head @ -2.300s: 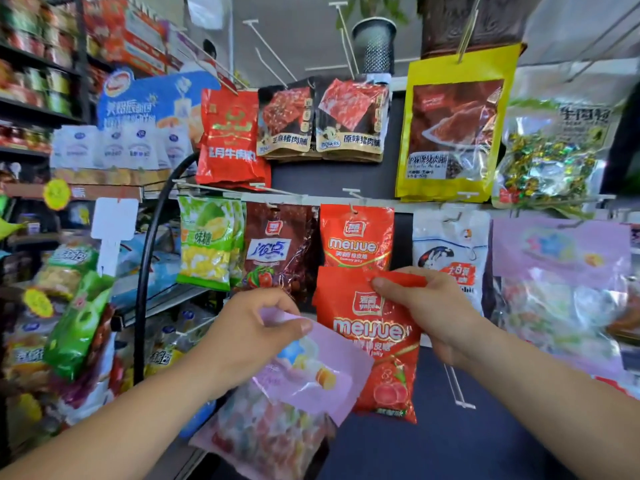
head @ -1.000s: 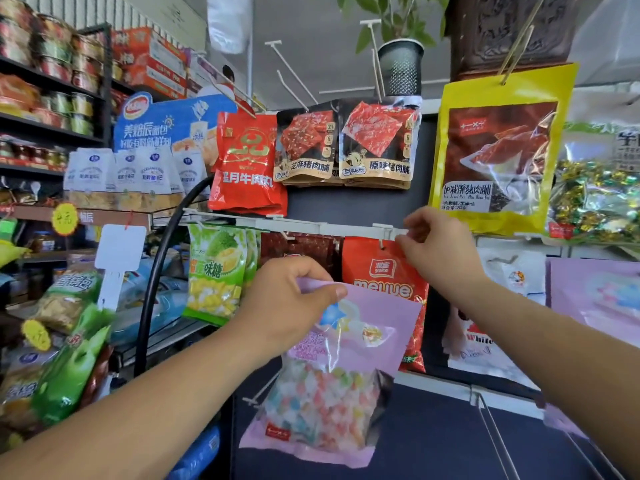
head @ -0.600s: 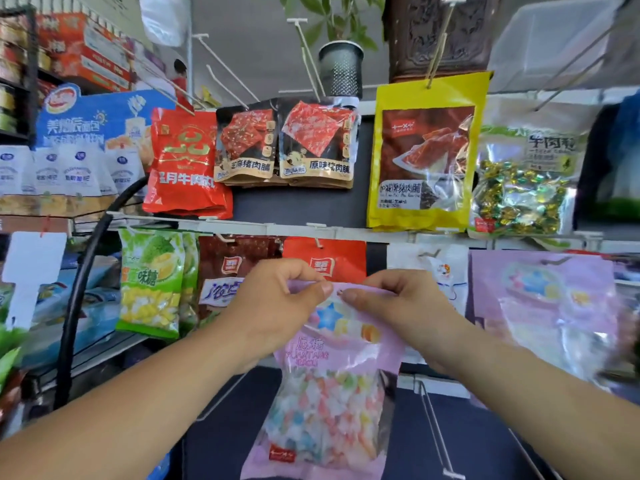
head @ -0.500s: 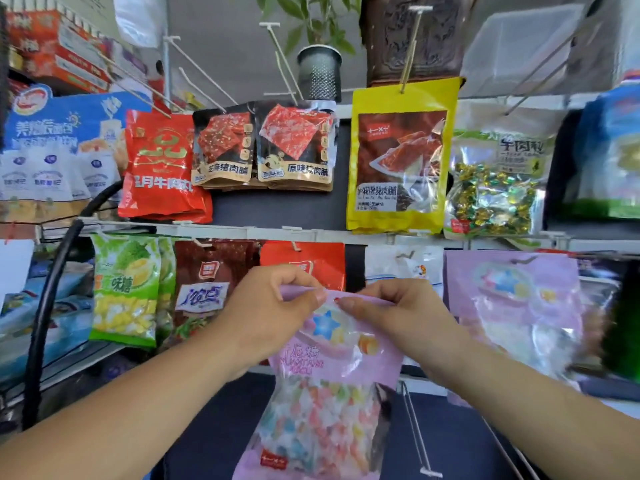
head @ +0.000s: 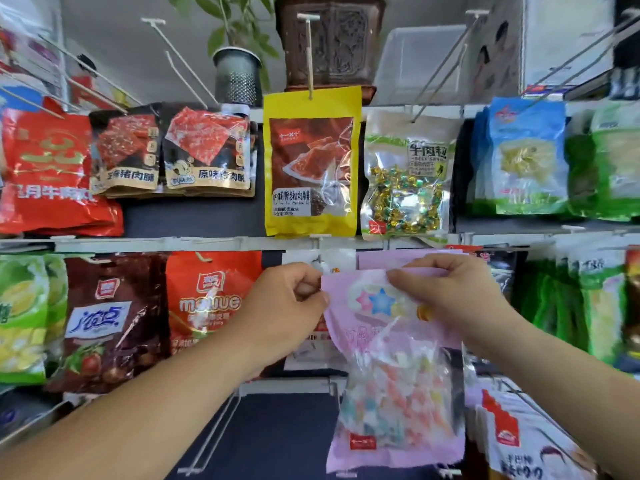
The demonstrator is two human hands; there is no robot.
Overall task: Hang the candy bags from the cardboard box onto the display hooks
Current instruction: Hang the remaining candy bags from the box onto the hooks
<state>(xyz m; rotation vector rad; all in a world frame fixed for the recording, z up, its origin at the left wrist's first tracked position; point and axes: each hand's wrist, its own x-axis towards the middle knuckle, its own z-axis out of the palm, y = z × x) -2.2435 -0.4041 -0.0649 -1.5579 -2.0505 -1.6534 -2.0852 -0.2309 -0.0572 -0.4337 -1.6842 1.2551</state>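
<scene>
left hand [head: 287,301]: raised, thumb and fingers pinching | right hand [head: 450,289]: raised, pinching

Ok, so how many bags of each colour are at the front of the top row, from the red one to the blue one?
Red bag: 1
Black bags: 2
Yellow bag: 1
Clear bag with gold sweets: 1
Blue bag: 1
Total: 6

The candy bag [head: 381,341] is pink with a blue star, the jerky pouch [head: 310,161] yellow
</scene>
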